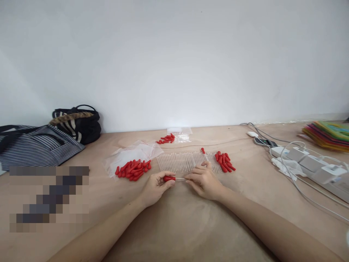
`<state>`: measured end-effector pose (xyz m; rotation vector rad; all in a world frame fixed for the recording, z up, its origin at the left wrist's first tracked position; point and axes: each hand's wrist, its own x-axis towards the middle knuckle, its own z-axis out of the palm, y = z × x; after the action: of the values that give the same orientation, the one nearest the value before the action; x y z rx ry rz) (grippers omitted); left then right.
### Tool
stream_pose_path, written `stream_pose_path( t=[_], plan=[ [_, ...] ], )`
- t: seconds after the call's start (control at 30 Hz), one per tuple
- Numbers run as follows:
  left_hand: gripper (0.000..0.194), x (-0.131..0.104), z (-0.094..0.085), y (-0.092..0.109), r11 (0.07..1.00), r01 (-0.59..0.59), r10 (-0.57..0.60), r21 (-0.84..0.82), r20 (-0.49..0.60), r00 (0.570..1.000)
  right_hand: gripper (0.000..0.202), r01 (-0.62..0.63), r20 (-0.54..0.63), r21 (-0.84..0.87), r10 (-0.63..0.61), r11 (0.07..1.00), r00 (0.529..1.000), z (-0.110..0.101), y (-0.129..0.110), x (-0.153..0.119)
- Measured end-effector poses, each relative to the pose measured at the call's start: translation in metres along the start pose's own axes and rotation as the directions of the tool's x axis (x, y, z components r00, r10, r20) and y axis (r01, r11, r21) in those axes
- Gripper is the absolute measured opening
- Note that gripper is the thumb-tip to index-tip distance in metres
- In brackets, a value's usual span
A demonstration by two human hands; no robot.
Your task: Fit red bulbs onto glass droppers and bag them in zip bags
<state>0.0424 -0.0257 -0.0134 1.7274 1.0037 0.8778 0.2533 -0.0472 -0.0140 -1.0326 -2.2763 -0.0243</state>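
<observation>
Clock directions are taken from the hands, with the wall at 12 o'clock. A white wall (174,65) rises behind a wide, pale brown table (174,225). At 9 to 10 o'clock lies a striped bag (40,147), with a black bag (88,127) just behind it. At 3 o'clock is a power strip (336,187) with white plugs; its cables trail over the table, and a crumpled tissue (289,168) lies against it. A blurred patch at 8 to 9 o'clock hides what is there.

Both hands are at the near middle. Between 2 and 3 o'clock sits a stack of coloured sheets (327,136). Clear bags (122,154) spread at 10 o'clock, partly under a heap of red bulbs (132,170). A row of clear tubes (174,162) lies at 12 o'clock, close beyond the hands; the right hand covers part of it. A smaller heap (225,162) of bulbs touches or nearly touches its right end. Farther off, at 11 o'clock, are thin red pieces (167,138). A phone (264,142) is at 2 o'clock.

The left hand (156,187) pinches a held bulb (169,178); the right hand (203,180) pinches the far end of a held tube (180,179), whose other end meets that bulb.
</observation>
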Motion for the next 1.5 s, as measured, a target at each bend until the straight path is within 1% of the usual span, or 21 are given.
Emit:
stream_pose_path(
  t=[0.07,0.1,0.17,0.23,0.27,0.3,0.37,0.47,0.6,0.67,0.77,0.83,0.93,1.0,1.07,1.13,1.23,1.33,1.4,1.5],
  plan=[
    [0.032,0.001,-0.005,-0.001,0.988,-0.061,0.074,0.141,-0.090,0.993,0.019,-0.049,-0.044,-0.028,0.048,0.998,0.998,0.000,0.001,0.000],
    [0.032,0.002,-0.009,-0.002,0.966,-0.094,0.132,0.239,-0.149,0.980,0.020,-0.099,-0.076,-0.046,0.095,0.994,0.993,0.000,0.003,0.000],
    [0.024,0.005,-0.018,-0.004,0.890,-0.137,0.259,0.434,-0.234,0.937,0.022,-0.254,-0.152,-0.098,0.238,0.962,0.959,-0.001,0.009,0.001],
    [0.014,0.008,-0.024,-0.007,0.812,-0.159,0.345,0.561,-0.244,0.906,0.024,-0.427,-0.220,-0.174,0.388,0.887,0.895,-0.002,0.018,0.003],
    [0.012,0.009,-0.026,-0.009,0.782,-0.166,0.369,0.601,-0.232,0.900,0.025,-0.496,-0.243,-0.221,0.446,0.840,0.862,-0.003,0.022,0.004],
    [0.010,0.010,-0.028,-0.010,0.754,-0.171,0.385,0.634,-0.215,0.898,0.026,-0.547,-0.257,-0.270,0.488,0.793,0.834,-0.003,0.027,0.005],
    [0.010,0.012,-0.027,-0.012,0.705,-0.176,0.400,0.687,-0.180,0.899,0.027,-0.597,-0.271,-0.355,0.532,0.720,0.802,-0.002,0.035,0.008],
    [0.008,0.012,-0.024,-0.013,0.646,-0.166,0.398,0.745,-0.143,0.906,0.025,-0.616,-0.277,-0.434,0.553,0.657,0.786,-0.001,0.041,0.011],
    [0.009,0.011,-0.022,-0.011,0.599,-0.134,0.372,0.789,-0.126,0.920,0.024,-0.622,-0.261,-0.499,0.580,0.603,0.772,-0.001,0.045,0.012],
    [0.010,0.011,-0.023,-0.011,0.579,-0.103,0.354,0.809,-0.135,0.925,0.023,-0.622,-0.243,-0.522,0.597,0.584,0.765,-0.001,0.047,0.012],
    [0.014,0.010,-0.026,-0.008,0.533,-0.017,0.330,0.846,-0.190,0.925,0.023,-0.622,-0.224,-0.534,0.614,0.573,0.757,-0.002,0.050,0.011],
    [0.019,0.009,-0.029,-0.005,0.494,0.045,0.313,0.868,-0.225,0.923,0.022,-0.622,-0.229,-0.508,0.603,0.596,0.765,-0.002,0.049,0.010],
    [0.022,0.006,-0.034,-0.001,0.424,0.106,0.278,0.899,-0.241,0.930,0.018,-0.617,-0.233,-0.411,0.577,0.671,0.783,0.000,0.042,0.011],
    [0.024,0.005,-0.038,0.002,0.369,0.139,0.253,0.919,-0.243,0.936,0.019,-0.614,-0.212,-0.337,0.578,0.713,0.788,0.002,0.035,0.013],
    [0.025,0.004,-0.043,0.005,0.315,0.175,0.231,0.933,-0.254,0.939,0.024,-0.621,-0.178,-0.291,0.596,0.728,0.783,0.005,0.028,0.016],
    [0.024,0.003,-0.047,0.006,0.262,0.211,0.220,0.942,-0.271,0.937,0.029,-0.636,-0.134,-0.284,0.627,0.717,0.767,0.007,0.023,0.020],
    [0.025,0.003,-0.053,0.006,0.187,0.252,0.220,0.950,-0.291,0.931,0.031,-0.667,-0.049,-0.307,0.688,0.680,0.724,0.009,0.019,0.027],
    [0.026,0.005,-0.055,0.004,0.152,0.249,0.241,0.956,-0.280,0.929,0.032,-0.686,0.022,-0.340,0.734,0.644,0.679,0.010,0.017,0.032],
    [0.027,0.007,-0.056,0.003,0.133,0.239,0.269,0.962,-0.268,0.925,0.032,-0.695,0.049,-0.362,0.757,0.621,0.652,0.009,0.017,0.034],
    [0.032,0.011,-0.057,0.002,0.101,0.260,0.291,0.960,-0.278,0.915,0.031,-0.700,0.070,-0.384,0.775,0.602,0.629,0.008,0.017,0.035]
  ],
)
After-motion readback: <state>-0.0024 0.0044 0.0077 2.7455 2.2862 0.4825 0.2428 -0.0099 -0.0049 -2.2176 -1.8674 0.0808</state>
